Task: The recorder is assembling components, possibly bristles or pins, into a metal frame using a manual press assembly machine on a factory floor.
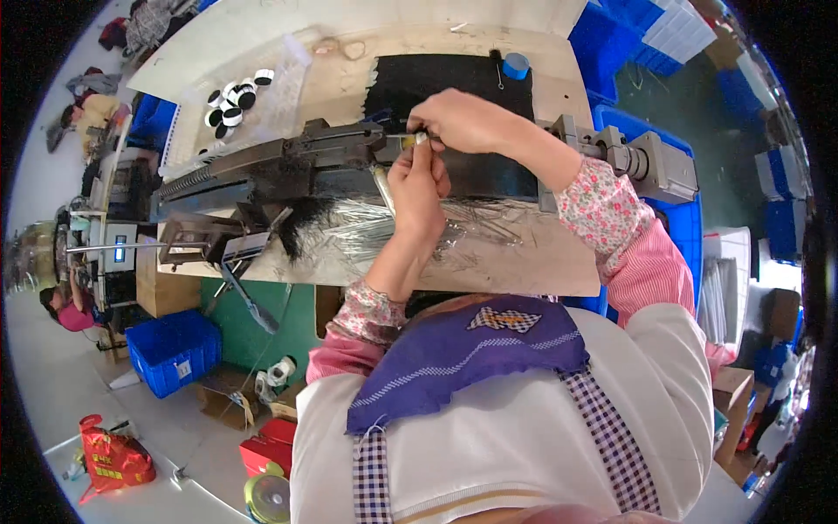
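My left hand (419, 196) and my right hand (463, 122) meet above the long dark metal machine (493, 179) on the bench. Thumb and fingers of my left hand are pinched together, with a pale wrap or cover at one fingertip. From above, my right hand closes its fingers at the same spot. A small dark thing shows between them, too hidden to name. Beside my left hand slants a pale, narrow tube-like piece (382, 188). Thin metal wires (362, 229) lie in a loose heap under and around my left wrist.
Black bristles (301, 223) lie left of the wires. Behind the machine are a black mat (410, 83), a small brush (498, 70), a blue round lid (517, 66) and a clear tray (284, 79) of black-and-white cylinders (231, 105). Blue crates (179, 349) stand around the bench.
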`<state>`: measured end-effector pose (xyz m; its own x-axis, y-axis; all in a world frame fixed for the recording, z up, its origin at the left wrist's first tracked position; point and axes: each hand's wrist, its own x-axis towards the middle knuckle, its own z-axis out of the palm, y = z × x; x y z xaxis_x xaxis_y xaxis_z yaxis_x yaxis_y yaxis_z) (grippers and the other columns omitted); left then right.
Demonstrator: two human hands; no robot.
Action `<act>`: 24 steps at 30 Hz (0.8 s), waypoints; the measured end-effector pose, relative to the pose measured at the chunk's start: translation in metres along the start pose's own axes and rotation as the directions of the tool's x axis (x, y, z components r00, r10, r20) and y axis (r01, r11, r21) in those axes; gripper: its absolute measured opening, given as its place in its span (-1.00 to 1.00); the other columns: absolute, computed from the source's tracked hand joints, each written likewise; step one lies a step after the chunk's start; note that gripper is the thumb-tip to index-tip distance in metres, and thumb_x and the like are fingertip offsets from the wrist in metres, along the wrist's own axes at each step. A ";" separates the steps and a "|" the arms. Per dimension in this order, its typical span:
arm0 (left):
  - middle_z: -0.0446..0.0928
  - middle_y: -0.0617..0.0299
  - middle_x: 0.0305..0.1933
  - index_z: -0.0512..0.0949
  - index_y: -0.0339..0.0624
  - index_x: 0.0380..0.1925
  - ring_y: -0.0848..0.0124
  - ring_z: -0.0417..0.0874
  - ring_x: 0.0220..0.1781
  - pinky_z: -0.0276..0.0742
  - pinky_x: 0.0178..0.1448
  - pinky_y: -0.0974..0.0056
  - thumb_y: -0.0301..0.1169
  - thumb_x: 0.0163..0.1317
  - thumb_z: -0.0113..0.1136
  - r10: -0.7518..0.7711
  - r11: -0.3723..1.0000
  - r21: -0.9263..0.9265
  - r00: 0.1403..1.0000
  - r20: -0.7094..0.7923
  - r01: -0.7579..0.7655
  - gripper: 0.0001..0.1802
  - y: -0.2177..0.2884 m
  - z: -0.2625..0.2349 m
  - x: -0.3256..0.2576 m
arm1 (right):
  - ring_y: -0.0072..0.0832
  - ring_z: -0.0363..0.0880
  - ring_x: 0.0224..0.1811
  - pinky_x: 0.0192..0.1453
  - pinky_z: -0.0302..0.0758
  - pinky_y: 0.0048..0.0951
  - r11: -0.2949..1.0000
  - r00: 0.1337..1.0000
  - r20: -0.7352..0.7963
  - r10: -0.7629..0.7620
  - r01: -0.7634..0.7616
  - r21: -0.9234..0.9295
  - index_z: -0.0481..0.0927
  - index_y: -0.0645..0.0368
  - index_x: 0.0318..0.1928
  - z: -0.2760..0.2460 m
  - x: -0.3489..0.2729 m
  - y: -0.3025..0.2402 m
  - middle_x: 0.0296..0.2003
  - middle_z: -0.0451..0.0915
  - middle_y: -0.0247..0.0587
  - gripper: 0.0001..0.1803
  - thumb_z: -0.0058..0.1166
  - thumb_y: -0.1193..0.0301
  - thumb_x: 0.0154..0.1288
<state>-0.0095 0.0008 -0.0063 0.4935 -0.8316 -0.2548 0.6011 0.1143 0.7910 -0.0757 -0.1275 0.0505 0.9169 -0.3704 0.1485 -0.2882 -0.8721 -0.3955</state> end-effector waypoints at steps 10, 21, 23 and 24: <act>0.18 0.42 -0.73 0.42 -0.13 -0.47 0.57 0.09 -0.73 0.03 -0.60 0.41 -0.19 0.40 0.00 -0.021 0.999 -0.032 0.999 -0.039 0.020 -0.69 0.005 -0.001 -0.001 | -0.52 0.59 -0.44 -0.33 0.60 -0.48 0.664 0.912 0.362 0.195 -0.394 0.635 0.48 0.35 0.09 -0.020 0.002 0.014 -0.38 0.62 -0.11 -0.62 0.06 0.45 0.29; 0.17 -0.18 0.28 0.06 -0.41 0.25 0.11 0.13 0.42 0.08 0.47 0.08 0.27 0.29 -0.22 -0.190 0.644 -0.646 0.904 0.383 0.409 -0.09 0.029 -0.011 0.008 | -0.22 0.47 -0.16 -0.01 0.47 -0.30 0.937 0.993 -0.025 -0.119 0.104 -0.332 0.51 0.16 0.09 -0.035 -0.011 0.028 -0.06 0.53 -0.14 -0.63 -0.03 0.32 0.33; 0.12 -0.14 0.37 0.07 -0.42 0.26 0.09 0.13 0.44 0.13 0.44 0.04 0.24 0.33 -0.27 -0.221 0.598 -0.689 0.910 0.351 0.411 -0.12 0.033 -0.008 0.004 | -0.22 0.44 -0.18 -0.05 0.43 -0.28 0.911 0.990 -0.103 -0.091 0.041 -0.410 0.54 0.11 0.05 -0.023 -0.018 0.008 -0.11 0.49 -0.17 -0.60 0.10 0.39 0.16; 0.16 -0.12 0.35 0.13 -0.44 0.22 0.11 0.16 0.42 0.13 0.45 0.05 0.23 0.33 -0.27 -0.229 0.669 -0.654 0.934 0.273 0.355 -0.14 0.033 -0.006 0.002 | -0.20 0.46 -0.20 -0.08 0.43 -0.24 0.962 0.981 -0.144 -0.130 0.089 -0.260 0.57 0.08 -0.03 -0.011 -0.023 -0.017 -0.19 0.52 -0.15 -0.66 0.10 0.37 0.13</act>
<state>0.0150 0.0057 0.0157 0.1520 -0.9517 -0.2669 0.9878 0.1367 0.0750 -0.0949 -0.1079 0.0635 0.8973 -0.2961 0.3272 -0.2671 -0.9547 -0.1314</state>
